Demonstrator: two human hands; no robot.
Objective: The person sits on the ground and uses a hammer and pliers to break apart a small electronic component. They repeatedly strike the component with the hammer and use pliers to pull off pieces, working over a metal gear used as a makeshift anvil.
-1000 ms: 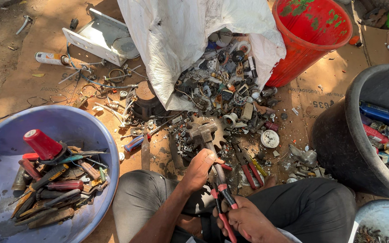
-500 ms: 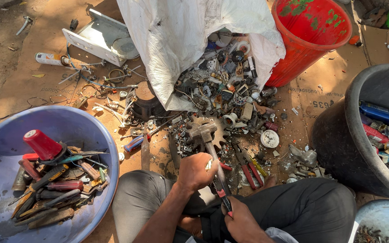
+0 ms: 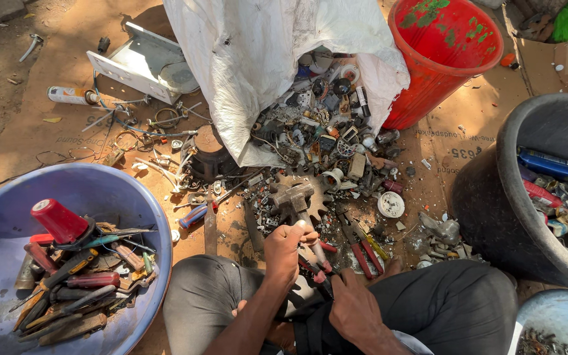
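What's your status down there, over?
Left hand gripping hammer handle. Right hand on red-handled pliers. Scrap pile crowds the front.

The blue basin (image 3: 8,217) runs off the left and bottom edges, and the black tub (image 3: 494,197) is cut by the right edge. The white sack (image 3: 244,72) hides the far part of the scrap pile (image 3: 323,131). The left hand (image 3: 284,250) covers the hammer (image 3: 294,197) handle's lower end; the pliers (image 3: 313,269) vanish under the right hand (image 3: 356,309).
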